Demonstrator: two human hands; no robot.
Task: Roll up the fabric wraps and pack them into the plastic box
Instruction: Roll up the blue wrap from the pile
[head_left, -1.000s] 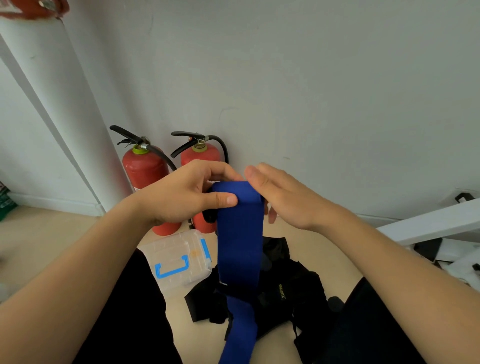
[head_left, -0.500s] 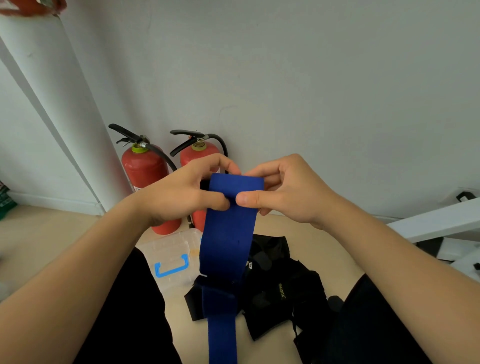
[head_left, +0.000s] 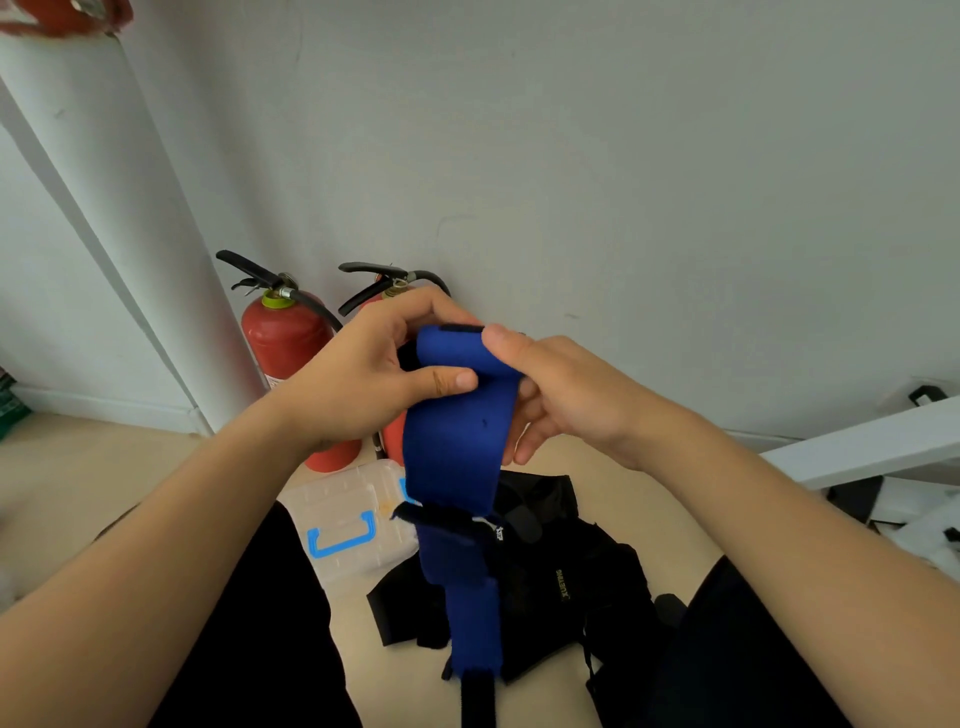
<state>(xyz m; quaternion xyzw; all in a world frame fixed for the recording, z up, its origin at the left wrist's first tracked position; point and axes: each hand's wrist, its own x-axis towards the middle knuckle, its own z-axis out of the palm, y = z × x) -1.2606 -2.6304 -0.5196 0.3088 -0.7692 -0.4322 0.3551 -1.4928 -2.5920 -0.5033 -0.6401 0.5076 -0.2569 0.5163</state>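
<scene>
The person holds one blue fabric wrap (head_left: 460, 431) up in front of the chest with both hands. The left hand (head_left: 363, 374) grips the rolled top end: its thumb presses flat on the front of the roll and its fingers curl over from behind. The right hand (head_left: 566, 400) holds the other side, thumb on the top edge of the roll, fingers bent behind the hanging strip. A black strip (head_left: 460, 328) shows along the top of the roll. The rest of the wrap hangs loose and straight down between the person's knees, ending in a black tail (head_left: 478, 696) at the lower edge of the view.

On the beige floor (head_left: 104, 467) lies one clear plastic box (head_left: 343, 514) with a blue handle, its lid on; the hanging wrap hides its right edge. Just to its right is a heap of black fabric wraps (head_left: 571, 582); how many lie in it cannot be told.

Two red fire extinguishers stand against the wall behind the box: the left one (head_left: 283, 338) is in plain sight, the second (head_left: 387, 275) mostly hidden by the left hand. A white column (head_left: 130, 208) rises at the left, and a white beam (head_left: 857, 447) slants in at the right.
</scene>
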